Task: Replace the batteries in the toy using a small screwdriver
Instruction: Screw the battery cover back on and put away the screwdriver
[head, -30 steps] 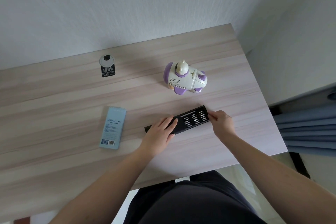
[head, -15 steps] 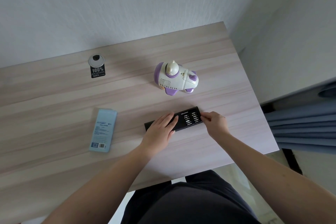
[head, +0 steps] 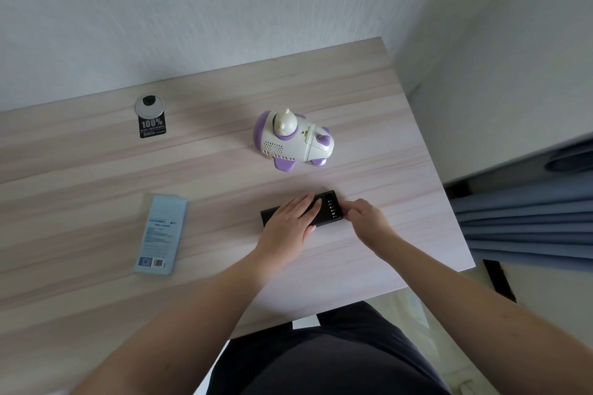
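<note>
**Bit case being handled, toy not touched yet**

Near the front right of the table (head: 96,170), a black screwdriver case (head: 321,212) is being worked on by both hands. It's pressed flat under the left hand (head: 288,224), whose fingers are laid out straight over the sleeve. The case's right end is pinched by the curled fingers of the right hand (head: 365,218), and only a short strip of the inner tray with one row of bits is exposed between the two hands. Whether the tray is being slid out or in can't be read from one look.

The toy (head: 293,141), a white and purple rocket-ish thing, is stood upright further back on the table, well apart from the hands. No open battery cover can be seen, though its underside is hidden. A pale blue pack (head: 162,234), probably the new batteries, is lying flat off to the left, apparently unopened.

So progress is judged as very early. A driver hasn't been taken out, and unscrewing, swapping the cells and closing up are all left.
</note>
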Motion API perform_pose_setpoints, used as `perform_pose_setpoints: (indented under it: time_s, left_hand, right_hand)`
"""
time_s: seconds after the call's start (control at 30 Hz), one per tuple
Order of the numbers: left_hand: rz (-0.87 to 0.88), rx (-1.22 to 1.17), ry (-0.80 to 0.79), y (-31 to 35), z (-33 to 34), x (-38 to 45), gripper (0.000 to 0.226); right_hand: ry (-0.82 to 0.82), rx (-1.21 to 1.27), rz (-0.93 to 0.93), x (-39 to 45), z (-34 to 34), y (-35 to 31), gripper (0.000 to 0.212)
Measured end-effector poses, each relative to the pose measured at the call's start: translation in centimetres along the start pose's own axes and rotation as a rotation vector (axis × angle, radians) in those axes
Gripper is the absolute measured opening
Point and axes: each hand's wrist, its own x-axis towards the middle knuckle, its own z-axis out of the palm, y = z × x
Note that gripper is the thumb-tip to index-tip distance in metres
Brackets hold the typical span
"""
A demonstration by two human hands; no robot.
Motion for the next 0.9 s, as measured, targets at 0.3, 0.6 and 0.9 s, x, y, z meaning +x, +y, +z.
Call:
perform_pose_setpoints:
  time_s: [0.3,0.6,0.9]
  left_hand:
    - [0.022,-0.017,-0.027,1.2,0.8,1.8,0.058]
    - [-0.144,-0.156,-0.065,1.1,-0.5,1.8,0.06]
    - [-0.528,-0.451,-0.007,0.5,-2.2,-1.5,0.049]
  right_hand:
    - [-0.038,0.014,0.039,0.1,-0.7,0.3,0.039]
    - [0.123,0.066,0.095,-0.4,0.6,0.6,0.034]
    - [0.085,0.144,0.134,-0.9,2.7,0.1,0.048]
